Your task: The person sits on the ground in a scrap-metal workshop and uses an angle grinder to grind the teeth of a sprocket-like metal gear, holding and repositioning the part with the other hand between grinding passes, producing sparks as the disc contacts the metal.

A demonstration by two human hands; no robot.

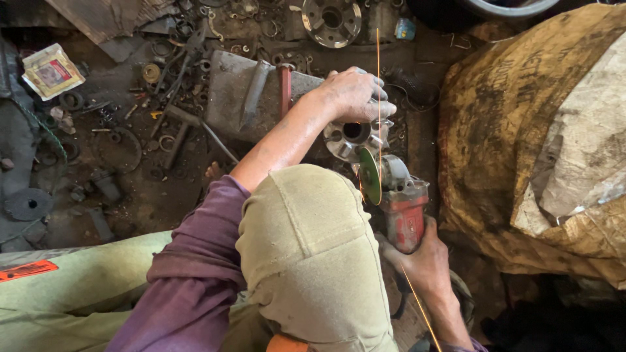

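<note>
Metal workshop: grimy floor (130, 195) strewn with scrap parts (169, 72), hammer (179, 127).

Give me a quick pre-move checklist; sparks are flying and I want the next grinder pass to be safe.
1. Left hand steadying the wheel hub: ok, pressed on top.
2. Right hand gripping the angle grinder: ok.
3. Green disc clear of fingers: not ok, close beneath them.
4. Gloves: not ok, both hands bare.
5. Hub clamped: cannot tell.
6. Sack away from sparks: not ok, right beside.
</note>
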